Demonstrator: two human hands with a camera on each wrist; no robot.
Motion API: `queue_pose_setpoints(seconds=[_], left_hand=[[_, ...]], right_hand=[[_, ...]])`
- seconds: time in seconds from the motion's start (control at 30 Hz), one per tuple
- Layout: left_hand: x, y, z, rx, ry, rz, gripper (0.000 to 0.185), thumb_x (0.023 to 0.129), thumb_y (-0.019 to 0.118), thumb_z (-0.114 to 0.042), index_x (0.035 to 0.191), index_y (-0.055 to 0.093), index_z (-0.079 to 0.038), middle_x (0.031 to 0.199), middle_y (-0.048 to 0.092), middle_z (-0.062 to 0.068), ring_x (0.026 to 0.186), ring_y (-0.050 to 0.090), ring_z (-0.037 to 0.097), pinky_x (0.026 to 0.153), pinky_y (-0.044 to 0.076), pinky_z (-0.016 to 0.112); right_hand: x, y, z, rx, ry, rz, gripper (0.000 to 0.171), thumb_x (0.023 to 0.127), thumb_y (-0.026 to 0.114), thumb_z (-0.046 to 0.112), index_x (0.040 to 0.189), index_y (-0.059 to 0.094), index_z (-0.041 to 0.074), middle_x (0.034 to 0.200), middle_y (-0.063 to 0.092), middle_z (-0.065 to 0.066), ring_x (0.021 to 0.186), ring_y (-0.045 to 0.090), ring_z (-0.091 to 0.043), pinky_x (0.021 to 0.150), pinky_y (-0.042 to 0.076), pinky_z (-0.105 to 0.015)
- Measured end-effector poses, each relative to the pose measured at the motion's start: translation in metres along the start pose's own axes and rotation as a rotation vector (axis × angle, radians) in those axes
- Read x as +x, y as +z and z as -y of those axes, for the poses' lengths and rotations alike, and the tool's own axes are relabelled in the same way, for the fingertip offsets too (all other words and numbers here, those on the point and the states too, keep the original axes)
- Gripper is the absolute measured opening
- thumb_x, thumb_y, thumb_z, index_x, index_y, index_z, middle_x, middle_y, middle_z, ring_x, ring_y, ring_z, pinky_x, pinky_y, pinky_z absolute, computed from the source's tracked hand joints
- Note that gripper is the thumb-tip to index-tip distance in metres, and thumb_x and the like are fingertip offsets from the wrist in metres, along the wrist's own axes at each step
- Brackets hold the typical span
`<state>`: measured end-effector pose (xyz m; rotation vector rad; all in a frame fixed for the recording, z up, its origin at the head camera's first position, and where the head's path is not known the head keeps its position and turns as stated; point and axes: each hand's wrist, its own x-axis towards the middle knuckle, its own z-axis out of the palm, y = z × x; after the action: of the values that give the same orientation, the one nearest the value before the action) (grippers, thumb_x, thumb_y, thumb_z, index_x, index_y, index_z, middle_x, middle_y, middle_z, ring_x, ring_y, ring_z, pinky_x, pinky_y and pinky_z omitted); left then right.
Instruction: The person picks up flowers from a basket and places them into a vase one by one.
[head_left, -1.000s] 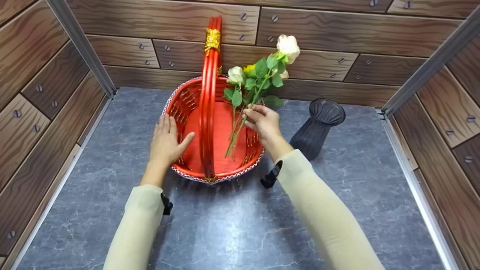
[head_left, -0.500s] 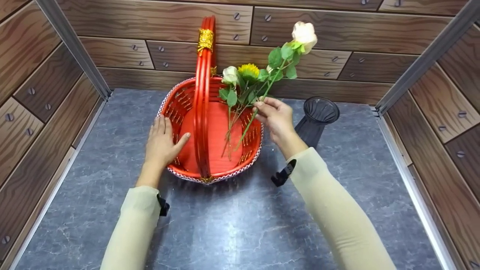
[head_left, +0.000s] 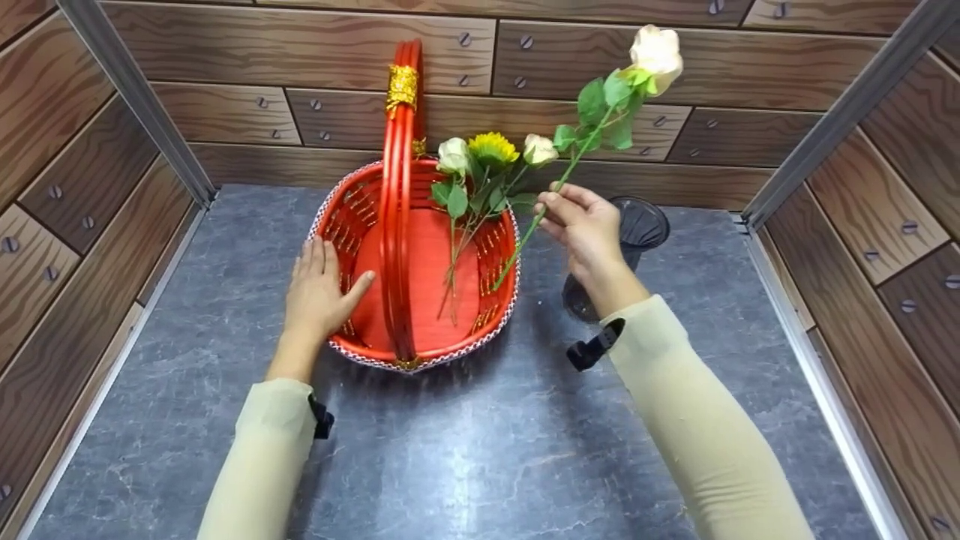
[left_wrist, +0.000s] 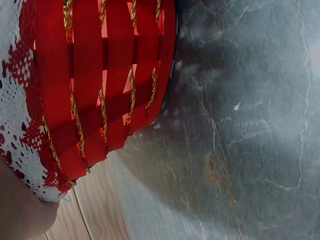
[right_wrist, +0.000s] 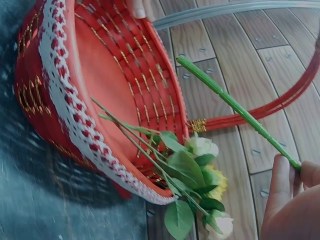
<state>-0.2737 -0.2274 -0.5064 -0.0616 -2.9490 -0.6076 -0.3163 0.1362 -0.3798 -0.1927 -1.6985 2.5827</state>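
Observation:
My right hand (head_left: 590, 232) pinches the green stem of a pale rose (head_left: 656, 60), whose bloom points up and right above the hand. In the right wrist view the stem's cut end (right_wrist: 178, 59) is raised above the basket. My left hand (head_left: 316, 292) rests on the left rim of a red woven basket (head_left: 412, 300), fingers straight and thumb spread toward the inside. Two white roses, one at the left (head_left: 453, 156) and one at the right (head_left: 539, 150), lean on the basket's back right rim with a yellow flower (head_left: 493, 148) between them.
A dark ribbed glass vase (head_left: 641, 221) stands right of the basket, partly hidden behind my right hand. The basket's tall red handle (head_left: 396, 225) arches over its middle. Wood-patterned walls (head_left: 225, 112) enclose the grey marbled surface (head_left: 450, 465) at the back and sides.
My right hand has drawn the pale rose up and right, away from the other flowers and toward the vase. My left hand has stayed on the rim.

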Motion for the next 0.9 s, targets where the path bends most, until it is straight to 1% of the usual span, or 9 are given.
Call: queue_pose_setpoints(seconds=[0.27, 0.47, 0.63, 0.73, 0.9], left_hand=[[-0.003, -0.002, 0.001, -0.006, -0.008, 0.022, 0.102, 0.097, 0.034, -0.071, 0.155, 0.014, 0.01, 0.164, 0.007, 0.028, 0.153, 0.002, 0.043, 0.124, 0.005, 0.054], [-0.001, -0.001, -0.001, -0.007, -0.001, 0.012, 0.1, 0.097, 0.036, -0.069, 0.155, 0.015, 0.01, 0.163, 0.008, 0.029, 0.152, 0.003, 0.044, 0.124, 0.005, 0.055], [0.0, -0.001, -0.001, -0.001, 0.001, 0.02, 0.102, 0.097, 0.034, -0.071, 0.154, 0.015, 0.011, 0.163, 0.008, 0.029, 0.152, 0.002, 0.044, 0.124, 0.005, 0.055], [0.0, 0.0, -0.001, 0.0, 0.002, 0.018, 0.102, 0.097, 0.035, -0.071, 0.154, 0.015, 0.011, 0.163, 0.007, 0.029, 0.152, 0.002, 0.044, 0.124, 0.006, 0.055], [0.0, 0.0, 0.0, 0.006, 0.001, 0.017, 0.102, 0.096, 0.034, -0.071, 0.154, 0.015, 0.011, 0.163, 0.007, 0.029, 0.152, 0.002, 0.043, 0.124, 0.007, 0.055]], right_hand=[[0.0, -0.021, 0.019, 0.023, -0.039, -0.023, 0.014, 0.092, 0.065, -0.005, 0.105, 0.064, 0.0, 0.086, 0.073, -0.009, 0.075, 0.072, -0.016, 0.071, 0.061, -0.026], [0.003, -0.042, 0.034, 0.069, -0.039, -0.069, 0.013, 0.09, 0.068, -0.005, 0.102, 0.066, 0.0, 0.086, 0.073, -0.01, 0.073, 0.072, -0.017, 0.07, 0.061, -0.026], [0.006, -0.056, 0.043, 0.118, -0.038, -0.113, 0.013, 0.088, 0.071, -0.006, 0.099, 0.067, -0.001, 0.086, 0.073, -0.012, 0.074, 0.072, -0.019, 0.069, 0.061, -0.026], [0.007, -0.065, 0.049, 0.153, -0.053, -0.135, 0.012, 0.087, 0.071, -0.007, 0.097, 0.067, -0.001, 0.086, 0.073, -0.013, 0.075, 0.072, -0.02, 0.068, 0.061, -0.027], [0.011, -0.08, 0.061, 0.169, -0.077, -0.172, 0.012, 0.087, 0.071, -0.007, 0.097, 0.067, -0.001, 0.087, 0.072, -0.013, 0.077, 0.072, -0.021, 0.07, 0.061, -0.027]])
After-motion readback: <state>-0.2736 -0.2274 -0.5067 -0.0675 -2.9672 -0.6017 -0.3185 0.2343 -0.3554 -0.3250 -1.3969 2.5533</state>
